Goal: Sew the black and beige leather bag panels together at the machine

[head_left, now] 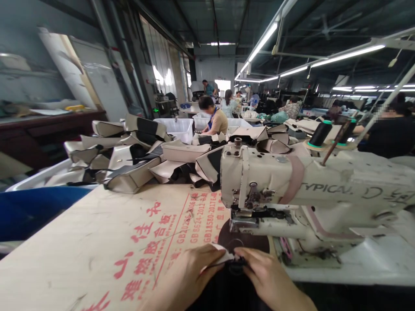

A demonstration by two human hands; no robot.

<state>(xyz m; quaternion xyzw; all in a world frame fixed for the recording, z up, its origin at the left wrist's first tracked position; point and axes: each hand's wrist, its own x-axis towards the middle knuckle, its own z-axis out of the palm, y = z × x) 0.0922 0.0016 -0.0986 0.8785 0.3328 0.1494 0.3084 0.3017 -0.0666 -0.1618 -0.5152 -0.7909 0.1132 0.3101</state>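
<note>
At the near edge of the wooden board, both hands hold a small beige-and-black piece of sewn material between them. My left hand pinches its pale side, thumb and fingers closed. From the other side my right hand grips the dark edge with its fingertips. The exact kind of piece cannot be made out, since the fingers cover much of it. Just beyond the hands stands a cream sewing machine, its needle area and narrow arm above a dark round patch. A thin thread shows near the piece.
Beige-and-black bag pieces are heaped along the board's far side. A blue sheet or bin lies at left. Black thread cones stand behind the machine. A person in a tan shirt sits beyond, near white bins.
</note>
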